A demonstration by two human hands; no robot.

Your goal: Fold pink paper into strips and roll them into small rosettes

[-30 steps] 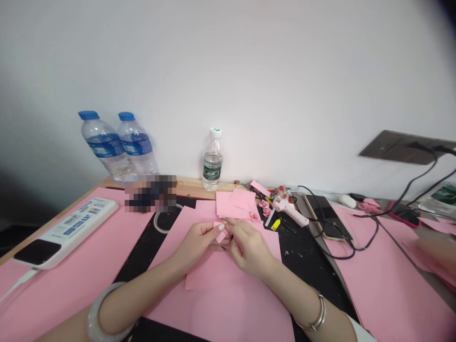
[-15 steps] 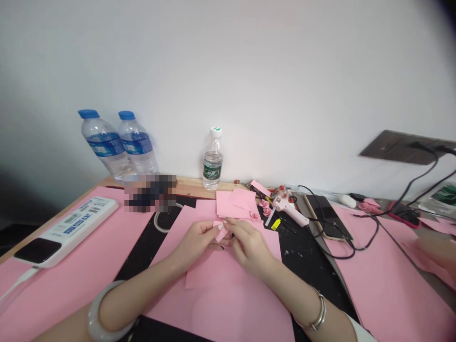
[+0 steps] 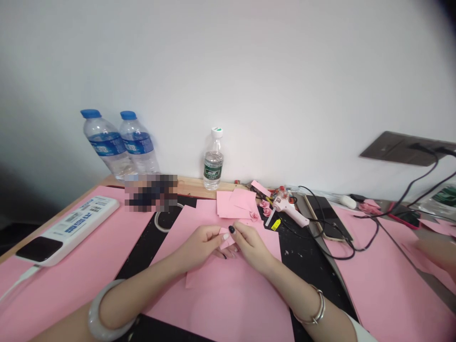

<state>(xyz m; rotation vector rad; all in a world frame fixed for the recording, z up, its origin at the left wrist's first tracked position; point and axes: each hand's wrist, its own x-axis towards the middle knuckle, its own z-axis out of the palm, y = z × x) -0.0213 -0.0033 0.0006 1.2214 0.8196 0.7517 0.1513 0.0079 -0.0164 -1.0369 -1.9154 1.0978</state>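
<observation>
A small folded piece of pink paper [image 3: 225,241] is pinched between both my hands, above the pink sheets [image 3: 217,304] on the black mat. My left hand [image 3: 203,242] is closed on its left side, thumb on top and fingers beneath. My right hand [image 3: 250,243] is closed on the right side, its dark-nailed thumb pressing the upper edge. Fingers cover much of the paper, so its full shape is hidden. Just beyond the hands lie pink paper squares [image 3: 228,205] and small pink paper roses [image 3: 265,207].
A pink glue gun [image 3: 291,212] with black cables lies right of the roses, by a phone [image 3: 327,218]. A small water bottle [image 3: 213,166] and two larger bottles [image 3: 138,147] stand along the wall. A white power bank [image 3: 71,230] lies left. Another person's hand [image 3: 438,249] is at far right.
My right hand has shifted its grip: its thumb now presses the paper's top edge, where fingers lay over it before. The folded paper has turned and moved slightly right and nearer.
</observation>
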